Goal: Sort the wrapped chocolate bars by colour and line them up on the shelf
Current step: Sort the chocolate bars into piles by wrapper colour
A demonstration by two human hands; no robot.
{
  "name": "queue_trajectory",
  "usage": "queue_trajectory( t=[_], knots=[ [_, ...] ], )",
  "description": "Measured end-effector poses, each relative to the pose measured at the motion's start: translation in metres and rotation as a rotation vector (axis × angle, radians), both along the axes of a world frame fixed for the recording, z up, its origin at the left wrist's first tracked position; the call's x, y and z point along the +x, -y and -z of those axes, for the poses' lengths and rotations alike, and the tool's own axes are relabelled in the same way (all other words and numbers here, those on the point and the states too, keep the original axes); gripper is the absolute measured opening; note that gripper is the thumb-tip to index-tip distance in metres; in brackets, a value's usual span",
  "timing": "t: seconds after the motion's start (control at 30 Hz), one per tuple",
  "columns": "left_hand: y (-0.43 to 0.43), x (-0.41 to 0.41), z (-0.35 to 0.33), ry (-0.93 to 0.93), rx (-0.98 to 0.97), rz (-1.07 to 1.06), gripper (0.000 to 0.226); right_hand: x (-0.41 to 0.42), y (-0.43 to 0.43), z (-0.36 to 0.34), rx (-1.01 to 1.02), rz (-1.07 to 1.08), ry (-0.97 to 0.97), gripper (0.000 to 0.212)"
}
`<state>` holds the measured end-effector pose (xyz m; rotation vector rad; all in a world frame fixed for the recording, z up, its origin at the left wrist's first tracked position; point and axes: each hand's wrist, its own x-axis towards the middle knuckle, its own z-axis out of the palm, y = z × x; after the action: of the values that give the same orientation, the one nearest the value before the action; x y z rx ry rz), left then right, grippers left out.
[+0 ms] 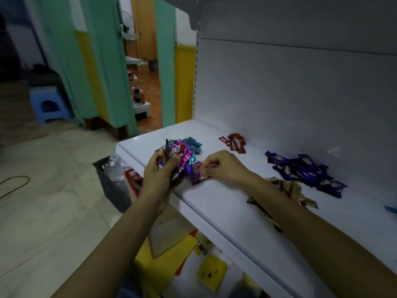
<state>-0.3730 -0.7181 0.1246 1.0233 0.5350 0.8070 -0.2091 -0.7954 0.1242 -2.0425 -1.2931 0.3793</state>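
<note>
Handful of mixed wrapped bars [175, 157] gripped in left hand [158, 172], fingers curled round the bunch, at front left corner of white shelf [236, 214]; right hand [224, 166] just beside, fingertips pinching a magenta bar [198, 177] lying on the shelf. Heaps by colour on the shelf: light blue bars [194, 145] behind the handful, red bars [235, 143] near the back panel, dark blue bars [305, 172] further right, gold bars [297, 190] partly hidden by the right forearm. Below the shelf edge: black crate [111, 188] on the floor, yellow packets [211, 274] lower down.

Head view, down over shelf [247, 211]
</note>
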Motion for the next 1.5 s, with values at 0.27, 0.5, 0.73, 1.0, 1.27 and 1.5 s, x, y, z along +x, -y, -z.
queue_trajectory(
  t=[0.27,0.5,0.73,1.0,1.27,1.5],
  knots=[
    [0.0,-0.008,0.003,-0.003,-0.02,0.051,0.015,-0.019,0.0,-0.016,0.247,0.127,-0.097,0.032],
    [0.018,0.021,-0.001,-0.039,0.107,0.169,0.021,-0.024,0.018,-0.036,0.329,0.036,-0.295,0.011],
    [0.024,0.03,0.006,-0.066,0.108,0.221,0.029,-0.018,0.028,-0.025,0.439,0.184,-0.398,0.01],
    [0.012,0.021,0.014,-0.068,0.095,0.148,0.024,-0.019,0.014,-0.033,0.51,0.352,-0.573,0.012],
    [0.0,0.006,0.014,0.019,0.058,0.108,0.021,-0.006,0.023,0.001,0.045,0.326,-0.29,0.011],
    [0.001,0.007,0.019,-0.022,0.114,0.111,0.022,-0.011,0.016,0.009,0.135,0.383,-0.027,0.016]
  ],
)
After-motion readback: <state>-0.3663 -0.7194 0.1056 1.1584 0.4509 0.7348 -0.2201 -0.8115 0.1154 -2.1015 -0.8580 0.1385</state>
